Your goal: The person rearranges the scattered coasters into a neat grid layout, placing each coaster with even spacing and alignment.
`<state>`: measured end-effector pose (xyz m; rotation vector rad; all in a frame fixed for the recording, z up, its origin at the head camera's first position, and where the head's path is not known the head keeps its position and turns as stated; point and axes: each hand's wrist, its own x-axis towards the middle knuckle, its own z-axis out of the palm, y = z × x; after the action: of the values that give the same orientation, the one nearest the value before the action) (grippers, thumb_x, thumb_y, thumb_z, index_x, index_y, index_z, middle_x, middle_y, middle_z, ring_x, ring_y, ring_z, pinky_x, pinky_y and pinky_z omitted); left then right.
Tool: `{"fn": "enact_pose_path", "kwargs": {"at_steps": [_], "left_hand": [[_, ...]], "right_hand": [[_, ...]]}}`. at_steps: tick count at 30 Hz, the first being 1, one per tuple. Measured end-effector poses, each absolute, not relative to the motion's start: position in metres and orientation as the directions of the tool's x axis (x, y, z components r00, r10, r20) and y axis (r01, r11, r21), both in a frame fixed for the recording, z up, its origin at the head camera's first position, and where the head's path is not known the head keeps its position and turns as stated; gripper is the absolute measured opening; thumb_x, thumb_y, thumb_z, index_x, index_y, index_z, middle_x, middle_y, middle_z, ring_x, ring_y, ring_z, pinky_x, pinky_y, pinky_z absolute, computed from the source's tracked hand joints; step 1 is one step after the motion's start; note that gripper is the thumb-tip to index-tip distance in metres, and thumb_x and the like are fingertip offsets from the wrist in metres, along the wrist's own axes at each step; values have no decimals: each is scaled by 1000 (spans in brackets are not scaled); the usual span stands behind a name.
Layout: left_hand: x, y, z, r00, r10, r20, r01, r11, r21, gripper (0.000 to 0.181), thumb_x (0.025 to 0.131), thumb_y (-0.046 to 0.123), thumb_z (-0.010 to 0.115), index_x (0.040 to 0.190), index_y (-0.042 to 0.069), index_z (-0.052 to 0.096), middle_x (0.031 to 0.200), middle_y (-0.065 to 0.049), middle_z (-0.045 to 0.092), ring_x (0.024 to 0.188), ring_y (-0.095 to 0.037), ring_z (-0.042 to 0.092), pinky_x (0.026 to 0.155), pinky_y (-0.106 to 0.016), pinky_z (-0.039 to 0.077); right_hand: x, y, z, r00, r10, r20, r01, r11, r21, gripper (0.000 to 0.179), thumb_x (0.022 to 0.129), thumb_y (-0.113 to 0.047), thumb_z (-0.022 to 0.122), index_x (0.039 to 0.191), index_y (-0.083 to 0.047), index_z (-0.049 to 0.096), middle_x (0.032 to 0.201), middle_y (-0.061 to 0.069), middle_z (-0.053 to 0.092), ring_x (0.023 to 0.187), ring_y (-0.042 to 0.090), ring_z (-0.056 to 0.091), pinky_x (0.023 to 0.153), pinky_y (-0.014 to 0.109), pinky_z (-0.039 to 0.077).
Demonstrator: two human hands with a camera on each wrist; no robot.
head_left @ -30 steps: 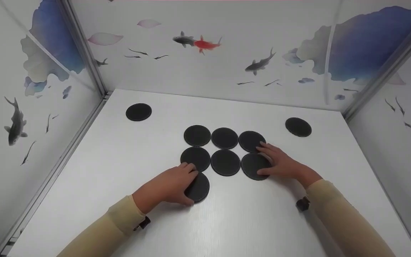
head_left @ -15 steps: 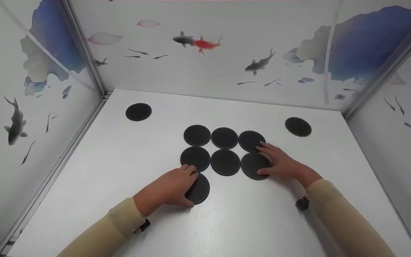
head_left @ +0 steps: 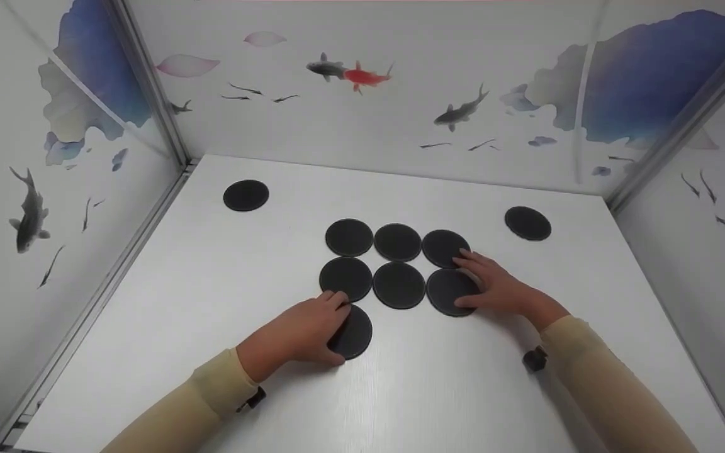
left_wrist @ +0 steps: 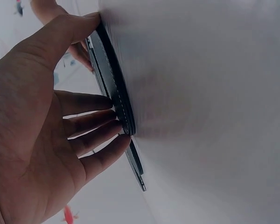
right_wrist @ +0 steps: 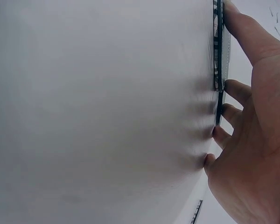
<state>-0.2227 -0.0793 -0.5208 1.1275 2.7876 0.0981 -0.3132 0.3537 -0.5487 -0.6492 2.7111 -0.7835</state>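
Observation:
In the head view my left hand (head_left: pixel 303 330) spans a black round coaster (head_left: pixel 356 333) at the front left of a group. Its thumb is at the near edge and its fingers at the far left edge; the left wrist view shows the stitched rim (left_wrist: pixel 114 74) between them. My right hand (head_left: pixel 501 286) rests beside the front right coaster (head_left: pixel 450 292), thumb on its edge. Its fingers reach the back right coaster (head_left: pixel 444 247). In the right wrist view the fingers are spread, with some fingertips (right_wrist: pixel 209 161) down at the table.
Several more coasters (head_left: pixel 399 285) lie in two rows between the hands on the white table (head_left: pixel 413 390). Single coasters lie at the far left (head_left: pixel 246 195) and far right (head_left: pixel 528 223). Printed panels (head_left: pixel 362 126) wall in the back and sides.
The left hand and its coaster have shifted very slightly toward the near side. The right hand stays in place, and the other coasters have not visibly moved on the table.

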Motion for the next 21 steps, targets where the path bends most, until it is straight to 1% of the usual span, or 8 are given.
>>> {"fn": "enact_pose_path", "kwargs": {"at_steps": [4, 14, 21], "left_hand": [[-223, -80, -522, -715, 692, -99, 682, 722, 118, 88, 77, 57, 79, 141, 3, 53, 136, -7, 47, 115, -19, 50, 97, -34, 51], [-223, -81, -522, -707, 702, -83, 692, 711, 123, 88, 77, 57, 79, 141, 3, 53, 136, -6, 47, 116, -19, 49, 98, -35, 50], [-223, -82, -522, -706, 704, -80, 694, 709, 125, 88, 76, 58, 79, 141, 3, 54, 135, -6, 48, 116, -19, 49, 98, -36, 50]], "right_hand": [[-313, 353, -549, -871, -480, -108, -349, 757, -552, 99, 80, -60, 79, 158, -18, 36, 168, 6, 16, 154, 36, 8, 119, 61, 15], [-313, 353, -548, -874, -470, -127, -338, 775, -534, 100, 80, -64, 77, 160, -22, 33, 169, 3, 14, 155, 35, 6, 119, 63, 15], [-313, 353, -548, -872, -475, -120, -346, 770, -536, 99, 80, -61, 78, 159, -19, 34, 169, 5, 15, 154, 36, 7, 119, 62, 14]]}}
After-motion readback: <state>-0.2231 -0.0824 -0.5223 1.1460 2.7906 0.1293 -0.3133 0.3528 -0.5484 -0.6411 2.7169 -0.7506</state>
